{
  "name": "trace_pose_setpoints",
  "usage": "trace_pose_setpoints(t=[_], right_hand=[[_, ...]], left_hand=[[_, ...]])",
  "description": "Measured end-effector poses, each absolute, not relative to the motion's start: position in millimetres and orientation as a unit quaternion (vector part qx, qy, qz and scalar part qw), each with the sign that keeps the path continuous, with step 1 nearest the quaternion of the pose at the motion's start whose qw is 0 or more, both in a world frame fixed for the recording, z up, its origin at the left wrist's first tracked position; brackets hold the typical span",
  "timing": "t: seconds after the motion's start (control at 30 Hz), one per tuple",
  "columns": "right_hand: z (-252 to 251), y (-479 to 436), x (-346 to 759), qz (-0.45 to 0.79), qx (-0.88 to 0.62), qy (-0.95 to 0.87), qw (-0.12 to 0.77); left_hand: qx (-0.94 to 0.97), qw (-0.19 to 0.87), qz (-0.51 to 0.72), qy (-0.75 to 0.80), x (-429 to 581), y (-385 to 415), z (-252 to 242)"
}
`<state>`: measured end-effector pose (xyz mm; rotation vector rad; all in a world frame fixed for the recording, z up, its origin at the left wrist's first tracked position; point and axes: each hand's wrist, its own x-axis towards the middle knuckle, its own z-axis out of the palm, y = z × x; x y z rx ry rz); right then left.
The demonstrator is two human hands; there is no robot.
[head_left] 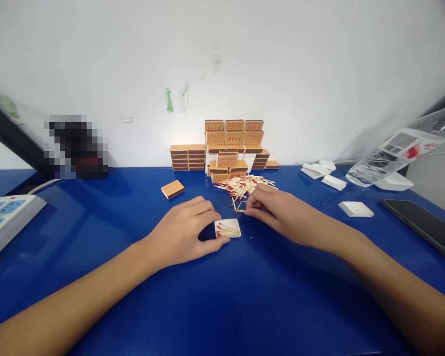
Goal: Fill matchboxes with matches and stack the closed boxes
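L hand (185, 230): fingers (202, 208) curled round the left side of a small white tray (235, 226), thumb lying along its near edge, so it's gripped, w/ the hand resting on the blue surface (222, 301). The tray sits flat, open side up, pretty much btw the two hands, w/ a few red-tipped sticks lying in it.

R hand (282, 212): fingers (257, 203) pinched shut on a matchstick (241, 211) at the near edge of the loose matches (243, 187), just behind & right of the tray, not touching it. Could be more than one stick in the pinch, too small to tell tbh.

The loose matches are a messy heap, heads pointing every which way, right behind the R fingertips. Behind that, up against the white wall (282, 74), a stack of tan matchboxes (234, 138) w/ red print, several rows high, plus a lower stack beside it on the left.

A single matchbox (172, 189) lies flat on its own behind the L hand.

Right side: empty trays (356, 209) scattered around, one near the R forearm, others further back. Past those, a crinkly clear plastic bag (389, 155) w/ a printed label. A dark phone (424, 226) lies flat near the right edge.

Far left: a white power strip (5, 217) w/ blue sockets.
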<state>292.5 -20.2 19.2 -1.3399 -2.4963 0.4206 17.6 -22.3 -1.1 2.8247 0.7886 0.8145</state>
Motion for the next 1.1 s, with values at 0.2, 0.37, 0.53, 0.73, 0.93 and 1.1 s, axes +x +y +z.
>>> trace_pose_setpoints(t=[0.2, 0.37, 0.53, 0.73, 0.93, 1.1], right_hand=[[16.3, -40.2, 271.5, 0.149, -0.426, -0.886, 0.109], [14.9, -43.2, 265.8, 0.169, -0.425, -0.882, 0.110], [19.3, -39.3, 271.9, 0.185, -0.431, -0.876, 0.113], [20.7, -35.3, 281.3, 0.201, -0.419, -0.879, 0.104], [24.0, -38.9, 276.1, 0.217, -0.424, -0.871, 0.120], [23.9, -38.9, 272.8, 0.253, -0.435, -0.851, 0.149]], left_hand=[[0.927, 0.046, 0.277, 0.248, 18.6, -22.6, -1.7], [0.928, 0.050, 0.270, 0.251, 18.9, -22.6, -1.7], [0.929, 0.051, 0.269, 0.247, 18.2, -22.6, -0.8], [0.929, 0.050, 0.264, 0.256, 17.9, -22.6, -0.7], [0.929, 0.049, 0.265, 0.252, 17.2, -22.7, -1.1], [0.930, 0.053, 0.262, 0.253, 17.3, -22.8, -0.8]])
